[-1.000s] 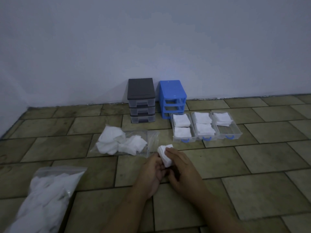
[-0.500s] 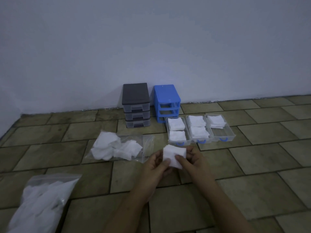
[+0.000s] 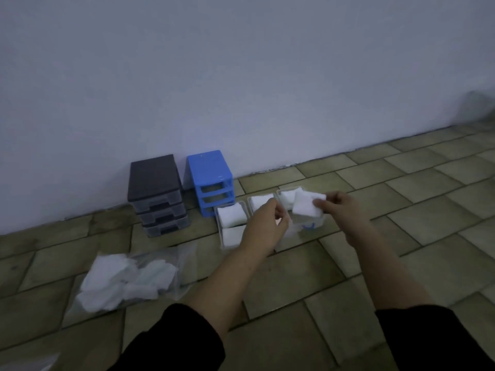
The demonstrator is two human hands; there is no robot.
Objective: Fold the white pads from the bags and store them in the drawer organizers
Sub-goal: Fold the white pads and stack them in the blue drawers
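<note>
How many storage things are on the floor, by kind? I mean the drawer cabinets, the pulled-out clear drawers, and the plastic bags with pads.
Drawer cabinets: 2, one black and one blue
Pulled-out clear drawers: 3
Plastic bags: 2, one showing pads, one only a corner at the frame edge
Total: 7

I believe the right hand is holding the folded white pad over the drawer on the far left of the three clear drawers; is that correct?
Not quite. In the head view the right hand holds the folded white pad over the rightmost clear drawer, not the far-left one. The rest is right.
</note>
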